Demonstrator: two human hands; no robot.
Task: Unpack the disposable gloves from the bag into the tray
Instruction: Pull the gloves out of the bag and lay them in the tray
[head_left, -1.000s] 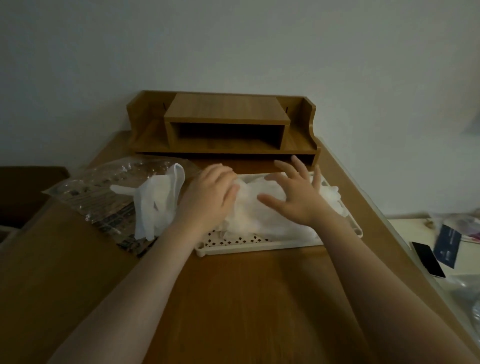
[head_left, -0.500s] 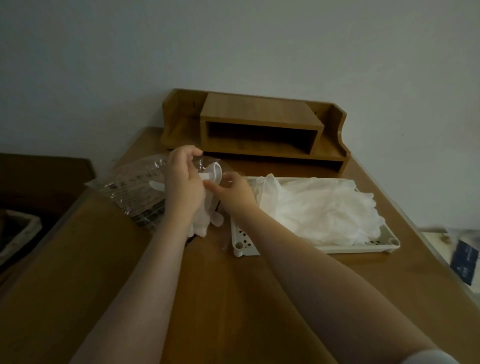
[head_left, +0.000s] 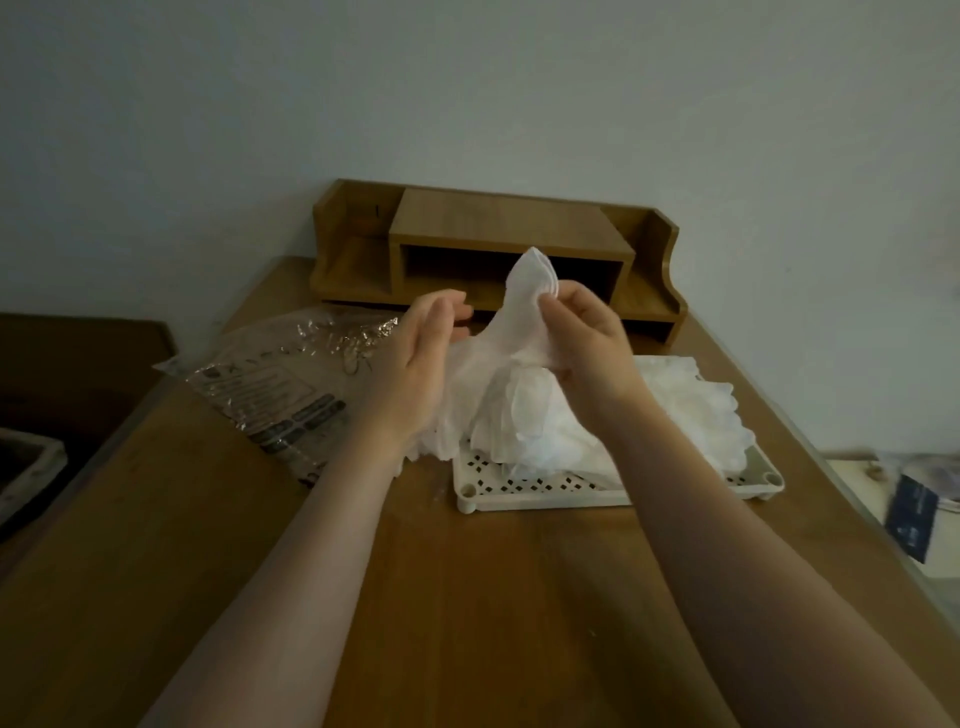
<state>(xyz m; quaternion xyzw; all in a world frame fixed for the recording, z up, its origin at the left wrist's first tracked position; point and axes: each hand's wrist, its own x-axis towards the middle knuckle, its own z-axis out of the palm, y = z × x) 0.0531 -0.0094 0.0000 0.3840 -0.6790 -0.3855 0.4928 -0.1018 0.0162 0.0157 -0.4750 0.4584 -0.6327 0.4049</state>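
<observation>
My right hand (head_left: 587, 338) pinches a bunch of thin white disposable gloves (head_left: 524, 301) and holds it lifted, its lower end hanging over the left end of the white perforated tray (head_left: 519, 491). More white gloves (head_left: 696, 410) lie heaped in the tray. My left hand (head_left: 421, 358) is beside the lifted bunch, fingers straight, its palm against the gloves' left side. The clear plastic bag (head_left: 280, 379) with printed labels lies flat on the table, left of the tray.
A wooden desk organizer (head_left: 498, 249) stands at the back against the wall. The wooden table (head_left: 467, 597) stretches toward me. Off the right edge lie a dark blue packet (head_left: 909, 514) and other items. A dark surface sits lower left.
The gloves came out of the bag at the left. My right hand has lifted them and carried them right, over the tray's left end. My left hand let go and opened.
</observation>
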